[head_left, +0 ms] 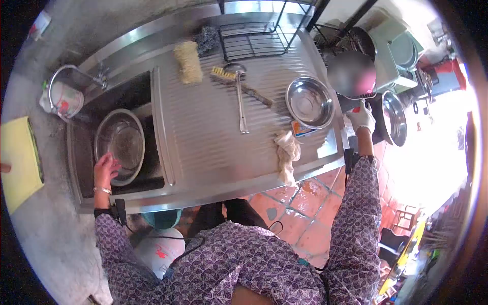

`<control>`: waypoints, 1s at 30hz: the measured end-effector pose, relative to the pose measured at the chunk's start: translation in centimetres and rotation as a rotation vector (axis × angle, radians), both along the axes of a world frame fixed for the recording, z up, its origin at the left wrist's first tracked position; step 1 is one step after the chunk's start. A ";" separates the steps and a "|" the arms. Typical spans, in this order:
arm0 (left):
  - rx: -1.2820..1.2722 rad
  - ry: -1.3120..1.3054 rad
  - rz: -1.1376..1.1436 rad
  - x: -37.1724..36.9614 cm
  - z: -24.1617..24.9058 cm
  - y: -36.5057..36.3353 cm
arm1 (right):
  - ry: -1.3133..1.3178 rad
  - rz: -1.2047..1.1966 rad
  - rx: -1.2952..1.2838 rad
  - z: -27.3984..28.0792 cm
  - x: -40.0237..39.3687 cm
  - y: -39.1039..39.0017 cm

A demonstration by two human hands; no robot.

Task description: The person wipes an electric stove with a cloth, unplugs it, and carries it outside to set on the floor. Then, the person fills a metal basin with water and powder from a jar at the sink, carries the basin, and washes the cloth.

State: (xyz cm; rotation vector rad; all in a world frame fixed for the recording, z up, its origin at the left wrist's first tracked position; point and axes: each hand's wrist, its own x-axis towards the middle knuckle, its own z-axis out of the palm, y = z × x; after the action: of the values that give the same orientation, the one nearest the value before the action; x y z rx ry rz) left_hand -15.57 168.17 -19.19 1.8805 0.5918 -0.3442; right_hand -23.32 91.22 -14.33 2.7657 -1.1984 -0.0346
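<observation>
My bare left hand (107,169) hovers at the near rim of a wide metal basin (120,137), its fingers loosely apart and nothing in them. The basin sits in the sink (81,175). My right hand (362,119), in a white glove, reaches past the counter's right end, with its fingers curled at a small red part below a wire rim (362,96). A blurred patch hides what is above that rim; I cannot tell what the hand holds. Just left of it, a shiny steel bowl (309,103) rests on the ribbed counter.
On the counter (203,137) lie a ladle (240,101), a yellow-backed brush (223,73), a loofah-like pad (188,62), a crumpled pale cloth (287,152) and a small blue-orange packet (302,128). A black wire rack (254,43) stands behind. Another steel bowl (394,119) is beyond the right hand.
</observation>
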 end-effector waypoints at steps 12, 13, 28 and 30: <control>-0.050 -0.155 -0.253 0.8 2.6 -11.8 | -0.090 0.110 -0.066 1.3 -3.3 -4.8; -0.030 -0.182 -0.309 0.8 2.9 -13.0 | -0.102 0.171 -0.106 1.0 -3.5 -5.8; -0.713 -0.246 -0.914 -3.9 3.6 -33.8 | -0.524 0.668 0.374 21.8 -7.0 7.3; -1.239 -0.055 -0.760 -5.2 3.4 -35.6 | -0.516 1.005 0.284 22.1 -3.8 11.8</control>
State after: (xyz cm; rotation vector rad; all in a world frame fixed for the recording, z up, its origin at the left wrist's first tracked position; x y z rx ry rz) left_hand -20.78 132.55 -15.82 0.8029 -0.3941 -0.8915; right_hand -27.13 103.02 7.74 3.3851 0.3134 0.6690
